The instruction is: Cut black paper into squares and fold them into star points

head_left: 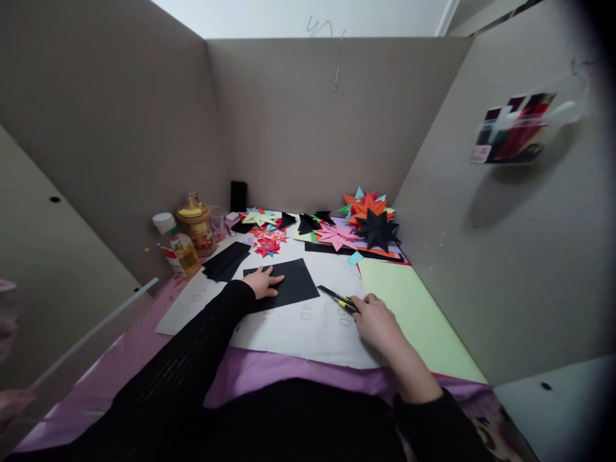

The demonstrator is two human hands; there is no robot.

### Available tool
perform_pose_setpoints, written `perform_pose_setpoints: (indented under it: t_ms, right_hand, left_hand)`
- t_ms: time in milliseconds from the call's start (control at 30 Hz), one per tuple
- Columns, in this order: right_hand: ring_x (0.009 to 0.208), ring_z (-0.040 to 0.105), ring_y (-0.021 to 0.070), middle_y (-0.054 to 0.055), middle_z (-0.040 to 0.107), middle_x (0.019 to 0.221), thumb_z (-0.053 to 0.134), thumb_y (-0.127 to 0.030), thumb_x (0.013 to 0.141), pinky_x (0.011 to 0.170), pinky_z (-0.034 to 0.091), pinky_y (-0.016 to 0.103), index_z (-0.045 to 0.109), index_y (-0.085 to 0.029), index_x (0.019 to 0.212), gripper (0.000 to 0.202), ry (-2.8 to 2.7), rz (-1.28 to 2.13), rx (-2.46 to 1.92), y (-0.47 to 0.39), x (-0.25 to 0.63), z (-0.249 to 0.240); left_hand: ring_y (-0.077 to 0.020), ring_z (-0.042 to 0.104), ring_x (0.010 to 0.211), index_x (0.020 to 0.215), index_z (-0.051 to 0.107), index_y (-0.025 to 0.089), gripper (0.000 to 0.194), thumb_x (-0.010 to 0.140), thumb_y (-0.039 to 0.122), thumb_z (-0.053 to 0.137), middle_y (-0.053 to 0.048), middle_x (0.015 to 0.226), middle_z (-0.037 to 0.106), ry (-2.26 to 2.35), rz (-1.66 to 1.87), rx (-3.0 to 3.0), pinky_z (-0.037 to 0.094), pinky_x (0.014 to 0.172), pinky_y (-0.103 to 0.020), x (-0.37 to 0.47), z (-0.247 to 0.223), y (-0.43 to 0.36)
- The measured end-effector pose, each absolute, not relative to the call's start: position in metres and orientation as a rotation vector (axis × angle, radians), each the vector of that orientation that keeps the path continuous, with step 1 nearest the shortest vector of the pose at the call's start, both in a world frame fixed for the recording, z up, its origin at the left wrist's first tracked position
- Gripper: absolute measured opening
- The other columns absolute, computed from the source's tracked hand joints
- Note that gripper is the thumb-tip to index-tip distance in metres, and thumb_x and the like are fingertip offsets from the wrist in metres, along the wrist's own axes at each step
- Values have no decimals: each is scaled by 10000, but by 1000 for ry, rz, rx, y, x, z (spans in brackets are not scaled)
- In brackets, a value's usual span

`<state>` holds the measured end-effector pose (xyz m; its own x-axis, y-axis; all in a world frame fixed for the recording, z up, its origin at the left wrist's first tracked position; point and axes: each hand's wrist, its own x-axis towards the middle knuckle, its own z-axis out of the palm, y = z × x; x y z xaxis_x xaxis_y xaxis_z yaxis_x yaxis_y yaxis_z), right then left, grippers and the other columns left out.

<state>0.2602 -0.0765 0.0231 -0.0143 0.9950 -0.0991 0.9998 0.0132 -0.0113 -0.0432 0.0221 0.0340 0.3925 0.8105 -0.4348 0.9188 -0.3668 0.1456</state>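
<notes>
A sheet of black paper (pixel 296 282) lies on a white mat (pixel 283 333) with printed numbers. My left hand (pixel 261 282) rests flat on the sheet's left part, fingers spread. Closed around a yellow-and-black utility knife (pixel 339 298), my right hand (pixel 378 321) is just right of the sheet. The knife's tip points left, close to the sheet's right corner; whether it touches the paper I cannot tell. Left of my left hand lie several black paper strips (pixel 226 261).
Folded paper stars, among them a pink star (pixel 337 235) and a black star (pixel 378 229), crowd the back. Pale green sheets (pixel 414 308) lie at right. A bottle (pixel 183 253) and a jar (pixel 197 228) stand at left. Grey panels (pixel 337 128) enclose three sides.
</notes>
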Motion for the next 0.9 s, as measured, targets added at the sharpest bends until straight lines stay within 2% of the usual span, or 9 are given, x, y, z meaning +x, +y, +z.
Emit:
perform_pose_setpoints:
  t_ms: [433,900]
  right_hand:
    - [993,514,270,121,526,1071,483,-219,849,740,356,323,532,-239,1232,387,2240,-148,2159,-81,256,23]
    - [997,496,276,129,518,1081,485,-201,831,770,356,341,532,-236,1225,398,2442,-273,1959,-83,205,28]
  left_hand:
    - [-451,105,1371,1432,250,381,648,848,473,514,-90,1554,94,1509,-426,2293,256,1013,-609,-43,33,22]
    - [-462,110,1366,1431,258,379,642,847,460,513,-100,1553,92,1495,-406,2316,268,1002,-611,-46,27,25]
